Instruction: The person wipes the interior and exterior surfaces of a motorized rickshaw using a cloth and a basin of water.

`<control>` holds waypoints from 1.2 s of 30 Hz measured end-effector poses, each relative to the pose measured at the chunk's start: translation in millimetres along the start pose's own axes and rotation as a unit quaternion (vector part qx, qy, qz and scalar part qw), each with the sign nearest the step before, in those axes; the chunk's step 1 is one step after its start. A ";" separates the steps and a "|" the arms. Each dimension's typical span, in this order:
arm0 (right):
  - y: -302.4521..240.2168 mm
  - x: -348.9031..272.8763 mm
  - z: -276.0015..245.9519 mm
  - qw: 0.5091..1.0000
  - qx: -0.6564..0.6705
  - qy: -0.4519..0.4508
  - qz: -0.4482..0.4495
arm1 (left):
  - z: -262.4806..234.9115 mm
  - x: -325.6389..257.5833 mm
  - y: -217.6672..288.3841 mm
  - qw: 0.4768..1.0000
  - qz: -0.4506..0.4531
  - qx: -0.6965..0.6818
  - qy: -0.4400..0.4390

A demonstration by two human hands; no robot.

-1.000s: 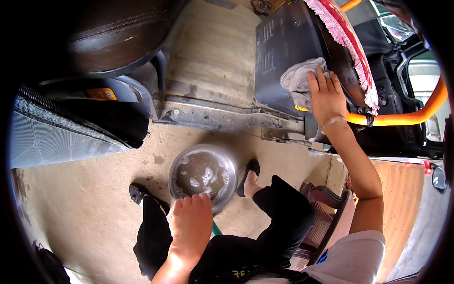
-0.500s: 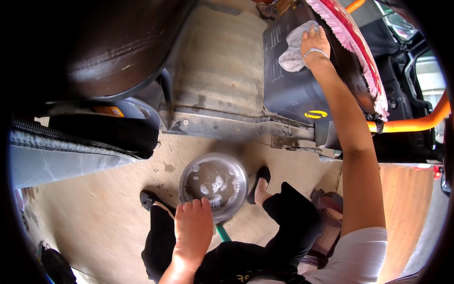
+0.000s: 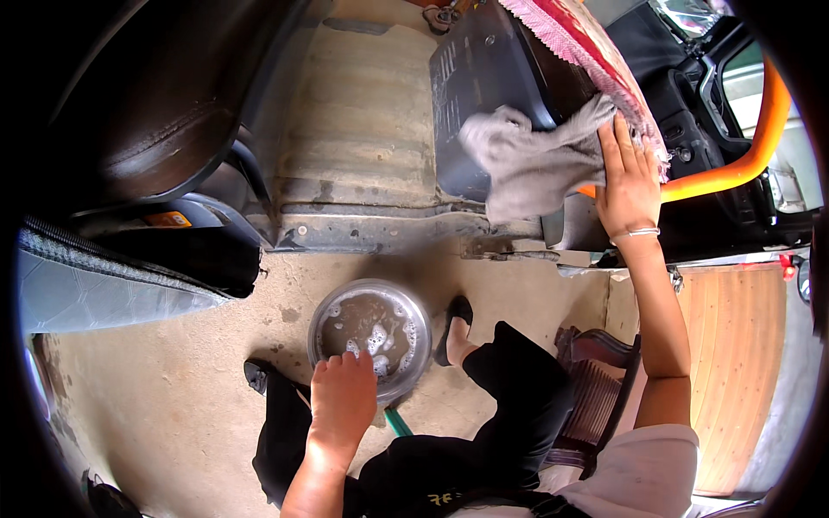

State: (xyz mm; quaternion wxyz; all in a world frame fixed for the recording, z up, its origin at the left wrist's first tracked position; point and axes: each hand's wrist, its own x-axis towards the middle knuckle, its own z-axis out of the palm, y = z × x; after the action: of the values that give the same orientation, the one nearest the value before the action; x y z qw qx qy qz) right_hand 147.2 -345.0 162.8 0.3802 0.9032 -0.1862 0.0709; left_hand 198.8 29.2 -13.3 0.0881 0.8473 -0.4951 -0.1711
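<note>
My right hand (image 3: 629, 186) grips one end of a wet-looking grey cloth (image 3: 544, 164). The rest of the cloth hangs out to the left, in front of a dark plastic seat base (image 3: 458, 104). Its fingers are at the hem of a red and pink frilled seat cover (image 3: 587, 47), close to an orange bar (image 3: 734, 177). My left hand (image 3: 345, 393) is loosely curled in a fist above my left leg, its palm hidden, and nothing sticks out of it. Beyond it on the ground stands a round basin (image 3: 420, 332) of murky, soapy water.
A brown leather seat (image 3: 173, 147) fills the upper left, above an open grey quilted panel (image 3: 112, 281). Between the seats lies a dirty ribbed floor (image 3: 354, 121) with a metal sill (image 3: 371, 226). A brown slatted chair (image 3: 596, 388) and wooden boards (image 3: 738, 363) are at right.
My right hand has pulled the cloth off the dark seat base, toward me and to the right, and the cloth now hangs loose. The left hand stays curled near the basin.
</note>
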 end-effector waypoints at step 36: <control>-11.2 -35.2 88.1 0.910 0.213 -0.006 0.357 | 16.2 25.5 -9.5 0.999 0.035 0.007 -0.025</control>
State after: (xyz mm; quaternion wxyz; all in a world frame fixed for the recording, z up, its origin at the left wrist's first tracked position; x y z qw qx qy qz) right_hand 118.0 -390.8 84.2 0.1273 0.8364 -0.4788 0.2345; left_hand 211.9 12.0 -36.5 0.0756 0.8257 -0.5274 -0.1854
